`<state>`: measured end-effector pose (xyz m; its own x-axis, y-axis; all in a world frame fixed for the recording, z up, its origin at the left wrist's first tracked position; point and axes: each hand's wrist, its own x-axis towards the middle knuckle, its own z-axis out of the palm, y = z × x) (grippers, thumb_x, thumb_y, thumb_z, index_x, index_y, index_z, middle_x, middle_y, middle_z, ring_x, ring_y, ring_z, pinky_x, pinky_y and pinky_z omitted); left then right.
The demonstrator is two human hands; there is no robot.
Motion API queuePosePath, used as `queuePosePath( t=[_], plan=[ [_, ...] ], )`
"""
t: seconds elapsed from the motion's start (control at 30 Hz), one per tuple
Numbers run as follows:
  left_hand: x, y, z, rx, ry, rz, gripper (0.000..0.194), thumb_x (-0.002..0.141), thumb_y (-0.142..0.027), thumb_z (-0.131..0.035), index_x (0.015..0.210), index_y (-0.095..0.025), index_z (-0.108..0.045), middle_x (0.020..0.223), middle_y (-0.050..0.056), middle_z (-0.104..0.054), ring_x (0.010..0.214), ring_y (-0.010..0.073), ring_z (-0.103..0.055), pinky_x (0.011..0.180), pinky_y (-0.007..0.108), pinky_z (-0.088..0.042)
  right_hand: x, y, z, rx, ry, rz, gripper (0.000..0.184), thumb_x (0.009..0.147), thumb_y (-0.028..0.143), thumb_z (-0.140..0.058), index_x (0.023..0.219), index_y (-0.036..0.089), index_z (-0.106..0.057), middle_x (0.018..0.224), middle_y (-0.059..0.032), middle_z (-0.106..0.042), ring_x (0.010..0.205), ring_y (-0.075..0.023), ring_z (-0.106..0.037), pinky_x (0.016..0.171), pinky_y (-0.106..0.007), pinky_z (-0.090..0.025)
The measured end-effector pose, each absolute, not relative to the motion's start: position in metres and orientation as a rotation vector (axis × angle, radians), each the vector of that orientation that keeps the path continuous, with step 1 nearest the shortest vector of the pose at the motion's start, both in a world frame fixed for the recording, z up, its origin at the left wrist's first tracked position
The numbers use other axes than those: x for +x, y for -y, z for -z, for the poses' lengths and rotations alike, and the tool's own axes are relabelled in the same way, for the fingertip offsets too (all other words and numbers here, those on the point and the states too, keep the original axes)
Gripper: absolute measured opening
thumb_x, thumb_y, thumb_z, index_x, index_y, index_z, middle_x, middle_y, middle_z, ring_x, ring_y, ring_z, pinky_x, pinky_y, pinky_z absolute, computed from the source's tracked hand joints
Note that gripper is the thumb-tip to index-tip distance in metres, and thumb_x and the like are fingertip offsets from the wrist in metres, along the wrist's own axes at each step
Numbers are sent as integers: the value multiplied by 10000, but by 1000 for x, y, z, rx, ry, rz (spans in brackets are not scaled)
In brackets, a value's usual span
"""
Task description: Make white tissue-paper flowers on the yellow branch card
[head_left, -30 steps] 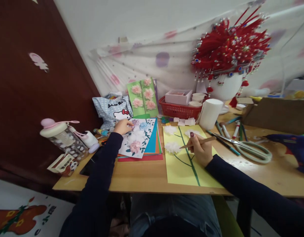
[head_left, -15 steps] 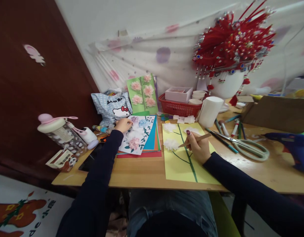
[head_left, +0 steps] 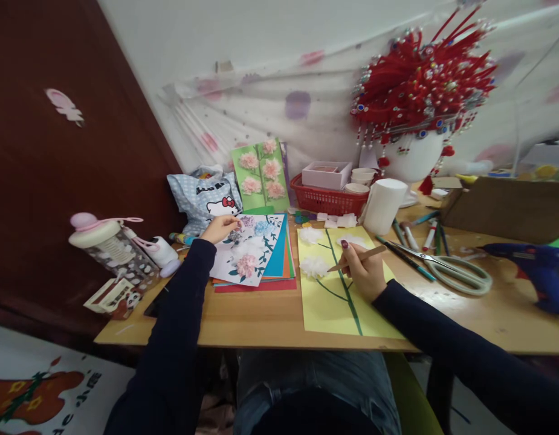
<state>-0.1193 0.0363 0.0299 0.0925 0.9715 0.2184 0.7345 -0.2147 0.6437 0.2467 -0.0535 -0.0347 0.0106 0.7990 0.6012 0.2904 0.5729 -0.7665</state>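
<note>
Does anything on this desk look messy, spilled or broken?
I see no spill or breakage. The coloured sheets look askew, fanned unevenly beneath the flower-patterned sheet, and small white pieces lie scattered before the red basket.

The right hand (head_left: 366, 273) holds 1 pointed tool (head_left: 374, 252), apparently wooden.

Your left hand (head_left: 220, 228) is moving left over the flower-printed sheet (head_left: 247, 275), its fingertips drawing back from the purple flower (head_left: 247, 222) they were reaching over. Your left sleeve (head_left: 195, 272) is shifting left too and is uncovering more of the sheet's left side. Your right hand (head_left: 366, 275) is tipping the brown stick (head_left: 374, 252), its blunt end swinging left and away from beneath the scissors' (head_left: 460, 275) tips.
</note>
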Motion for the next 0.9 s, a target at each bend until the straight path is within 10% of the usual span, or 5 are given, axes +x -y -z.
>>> queuePosePath(
  t=[0.9],
  plan=[
    [5, 48, -51, 2242, -817, -195, 181, 877, -266, -498, 907, -145, -629, 855, 37, -685, 794, 135, -620, 761, 243, -468, 242, 76, 25, -780, 1557, -596, 548, 942, 521, -408, 527, 181, -518, 373, 20, -458, 317, -73, -411, 359, -215, -334]
  ],
)
